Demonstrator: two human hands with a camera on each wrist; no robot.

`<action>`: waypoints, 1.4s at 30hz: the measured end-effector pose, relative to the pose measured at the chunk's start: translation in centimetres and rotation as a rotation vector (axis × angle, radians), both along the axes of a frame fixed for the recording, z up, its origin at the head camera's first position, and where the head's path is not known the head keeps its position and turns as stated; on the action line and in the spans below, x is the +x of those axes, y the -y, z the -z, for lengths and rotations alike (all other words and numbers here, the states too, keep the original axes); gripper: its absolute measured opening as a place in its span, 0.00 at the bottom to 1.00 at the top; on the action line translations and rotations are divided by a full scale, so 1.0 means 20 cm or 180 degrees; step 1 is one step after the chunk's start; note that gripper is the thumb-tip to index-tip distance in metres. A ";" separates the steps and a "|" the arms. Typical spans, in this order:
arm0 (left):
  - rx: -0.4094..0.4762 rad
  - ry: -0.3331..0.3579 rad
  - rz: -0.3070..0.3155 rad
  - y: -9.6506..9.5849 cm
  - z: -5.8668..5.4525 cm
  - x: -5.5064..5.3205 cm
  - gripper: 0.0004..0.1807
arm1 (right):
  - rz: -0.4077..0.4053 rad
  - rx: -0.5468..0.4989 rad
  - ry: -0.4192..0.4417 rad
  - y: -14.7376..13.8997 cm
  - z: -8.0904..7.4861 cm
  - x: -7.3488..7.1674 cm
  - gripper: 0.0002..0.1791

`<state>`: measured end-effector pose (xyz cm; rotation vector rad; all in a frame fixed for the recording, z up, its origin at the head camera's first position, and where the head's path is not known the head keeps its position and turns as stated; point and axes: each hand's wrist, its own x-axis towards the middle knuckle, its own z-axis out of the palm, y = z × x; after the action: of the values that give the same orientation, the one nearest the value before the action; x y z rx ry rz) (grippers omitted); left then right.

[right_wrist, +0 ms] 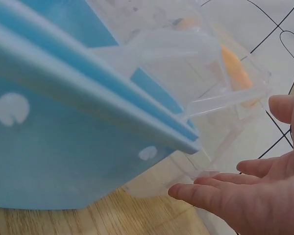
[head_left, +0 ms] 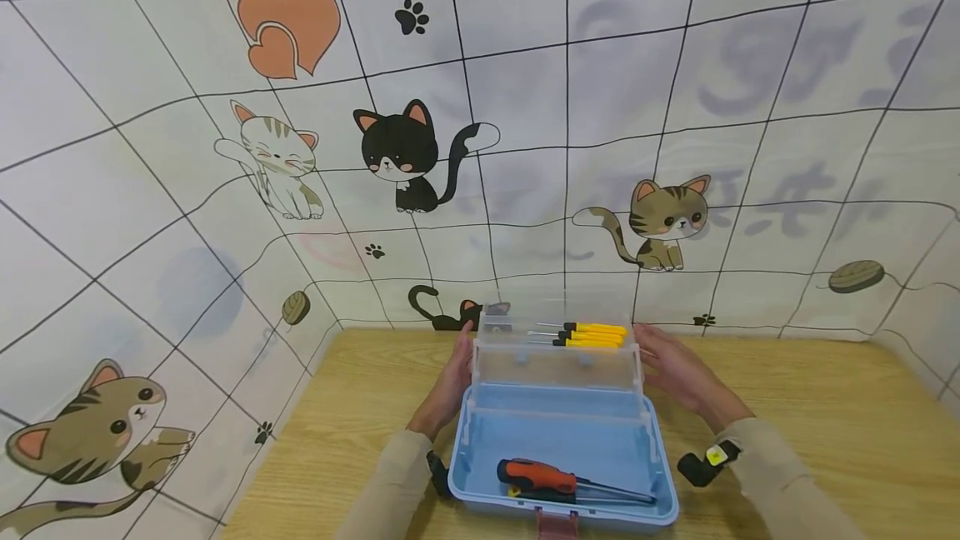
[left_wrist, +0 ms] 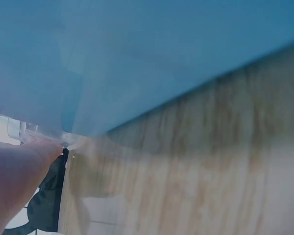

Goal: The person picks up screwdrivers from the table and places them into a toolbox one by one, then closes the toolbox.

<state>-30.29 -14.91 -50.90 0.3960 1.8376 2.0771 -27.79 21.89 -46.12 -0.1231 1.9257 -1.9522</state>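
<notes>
A light blue toolbox (head_left: 555, 437) stands with its clear lid (head_left: 558, 307) raised and its clear tray (head_left: 502, 367) lifted at the back. Several yellow-handled screwdrivers (head_left: 600, 340) lie in the tray. Inside the blue base is a red and black screwdriver (head_left: 536, 474), with a black and yellow handled one (head_left: 546, 496) beside it. My left hand (head_left: 450, 377) lies along the left end of the tray, fingers partly hidden behind it. At the opposite end, my right hand (head_left: 678, 373) is held with fingers extended, fingertips right at the clear plastic (right_wrist: 206, 171).
The toolbox sits on a wood-grain table (head_left: 375, 382). A wall covering (head_left: 525, 182) with cartoon cats rises behind the table's back edge. A brownish-red latch (head_left: 557, 525) hangs from the box's front. Black wrist straps are on both sleeves.
</notes>
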 end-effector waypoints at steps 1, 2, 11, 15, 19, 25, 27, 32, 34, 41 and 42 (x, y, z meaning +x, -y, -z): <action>0.0009 -0.0003 0.0000 0.00 0.00 0.00 0.32 | 0.0010 -0.0016 0.0009 0.00 0.00 0.00 0.45; 0.0027 0.0001 -0.0001 0.00 0.00 0.00 0.32 | 0.0006 -0.0019 -0.0004 0.00 0.00 0.00 0.45; 0.0137 0.0111 0.0151 0.00 -0.11 0.05 0.31 | 0.0105 -0.0032 -0.0074 0.01 0.00 0.00 0.44; 0.0166 0.0026 0.0136 0.01 -0.11 0.04 0.30 | 0.0151 -0.0014 -0.0096 0.01 0.00 0.00 0.44; 0.0245 -0.0057 0.0084 0.01 -0.10 0.03 0.29 | 0.0201 -0.0047 -0.0209 0.02 -0.01 0.00 0.45; 0.0273 -0.0215 0.0041 0.01 -0.10 0.01 0.29 | 0.0216 -0.0079 -0.0312 0.02 -0.03 0.01 0.44; 0.0256 -0.0286 0.0040 0.01 -0.11 0.00 0.29 | 0.0227 -0.0093 -0.0313 0.02 -0.04 0.01 0.45; 0.0206 -0.0406 0.0038 0.01 -0.12 0.00 0.27 | 0.0259 -0.0154 -0.0317 0.01 -0.07 0.02 0.46; 0.0187 -0.0432 0.0036 0.00 -0.12 0.00 0.26 | 0.0280 -0.0174 -0.0316 0.01 -0.08 0.03 0.45; 0.0154 -0.0459 0.0017 -0.02 -0.15 -0.01 0.25 | 0.0328 -0.0041 -0.0474 -0.01 -0.11 0.03 0.43; 0.0149 -0.0463 0.0015 -0.02 -0.15 -0.01 0.25 | 0.0332 -0.0012 -0.0511 -0.01 -0.11 0.03 0.43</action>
<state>-30.45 -14.51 -47.91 0.5770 1.8684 2.1422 -27.22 22.06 -43.96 -0.1894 2.0678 -2.0700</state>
